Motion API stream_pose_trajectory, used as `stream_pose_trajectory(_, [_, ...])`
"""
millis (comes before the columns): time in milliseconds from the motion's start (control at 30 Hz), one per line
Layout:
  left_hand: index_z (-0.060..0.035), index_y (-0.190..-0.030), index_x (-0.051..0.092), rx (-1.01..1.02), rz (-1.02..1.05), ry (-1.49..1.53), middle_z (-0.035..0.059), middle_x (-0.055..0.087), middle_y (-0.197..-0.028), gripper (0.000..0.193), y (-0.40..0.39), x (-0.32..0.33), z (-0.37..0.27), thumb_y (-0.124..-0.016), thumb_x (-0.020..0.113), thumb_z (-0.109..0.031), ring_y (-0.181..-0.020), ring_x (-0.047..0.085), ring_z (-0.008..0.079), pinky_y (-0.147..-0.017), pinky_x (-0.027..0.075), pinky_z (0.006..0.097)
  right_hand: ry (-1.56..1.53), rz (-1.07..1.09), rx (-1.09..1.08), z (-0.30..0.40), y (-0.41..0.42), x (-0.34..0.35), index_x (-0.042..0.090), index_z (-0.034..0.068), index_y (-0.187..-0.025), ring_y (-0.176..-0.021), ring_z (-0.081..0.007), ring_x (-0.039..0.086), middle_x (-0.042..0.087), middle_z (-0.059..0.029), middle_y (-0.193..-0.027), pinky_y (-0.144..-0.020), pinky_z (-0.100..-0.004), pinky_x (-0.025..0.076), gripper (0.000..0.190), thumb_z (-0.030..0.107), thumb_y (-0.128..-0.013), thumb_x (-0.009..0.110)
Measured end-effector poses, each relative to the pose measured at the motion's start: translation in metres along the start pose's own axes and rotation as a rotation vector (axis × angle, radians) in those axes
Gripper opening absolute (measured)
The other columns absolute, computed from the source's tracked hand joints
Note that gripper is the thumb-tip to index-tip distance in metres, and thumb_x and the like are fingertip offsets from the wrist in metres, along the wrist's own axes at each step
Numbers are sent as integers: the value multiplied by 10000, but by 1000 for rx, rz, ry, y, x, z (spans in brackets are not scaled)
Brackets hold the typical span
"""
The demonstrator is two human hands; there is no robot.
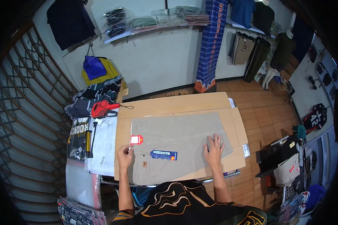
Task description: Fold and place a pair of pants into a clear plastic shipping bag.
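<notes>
A pair of khaki shorts (183, 137) lies flat and folded lengthwise on the cardboard sheet (200, 99), waistband to the left and hems to the right. My left hand (126, 154) is at the waistband edge, fingers curled with thumb and fingertip close together; whether cloth is pinched between them is unclear. Just above it, a red and white tag (136, 139) lies on the waistband. A blue hang tag (164, 155) with writing rests on the cloth, near a small brown patch (144, 164). Palm down, my right hand (215, 149) presses on the shorts near the hems with fingers spread.
Left of the cardboard are a red price labeller (104, 108), a yellow and black hand pump (89, 143) and a folded black jersey (78, 137). Stacked clothes (93, 98) stand behind them. A blue pillar (209, 47) rises beyond the table. Clothing racks (287, 166) stand at right.
</notes>
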State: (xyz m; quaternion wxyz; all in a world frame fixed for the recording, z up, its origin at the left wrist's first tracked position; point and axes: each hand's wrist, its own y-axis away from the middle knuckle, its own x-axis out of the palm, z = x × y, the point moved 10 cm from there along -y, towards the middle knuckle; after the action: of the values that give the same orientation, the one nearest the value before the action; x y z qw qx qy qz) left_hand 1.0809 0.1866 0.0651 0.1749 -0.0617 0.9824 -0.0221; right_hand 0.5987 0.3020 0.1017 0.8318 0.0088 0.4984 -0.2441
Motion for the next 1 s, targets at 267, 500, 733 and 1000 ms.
stream_pose_trajectory(267, [3, -949, 740, 64, -28, -73, -31, 560, -736, 113, -6, -3, 3, -854, 685, -22, -639, 478, 56, -610, 421, 228, -1, 15, 22, 4, -2, 1, 592, 69, -1349, -1473, -463, 298, 396, -244, -1562, -1172, -692, 135, 456, 211, -919, 648])
stream_pose_trajectory(500, [12, -944, 731, 101, -38, -52, -21, 580, -743, 111, -14, -7, 8, -855, 666, -5, -651, 499, 51, -603, 425, 220, -3, 3, 16, 8, -4, 8, 589, 71, -1351, -1472, -467, 297, 397, -243, -1561, -1170, -693, 138, 458, 212, -919, 645])
stream_pose_trajectory(733, [8, -912, 737, 57, -8, 1, 3, 556, -795, 99, -22, -8, 21, -827, 685, 11, -668, 474, 78, -620, 418, 240, -1, -3, 21, 11, -5, 11, 586, 78, -1353, -1474, -464, 294, 397, -241, -1560, -1172, -691, 138, 465, 217, -913, 649])
stream_pose_trajectory(1000, [18, -911, 733, 45, -10, 18, -5, 558, -783, 100, -21, -8, 15, -832, 673, 21, -683, 485, 68, -638, 427, 235, -4, -3, 23, 10, -5, 12, 584, 81, -1353, -1478, -457, 289, 397, -232, -1564, -1177, -683, 137, 460, 215, -917, 643])
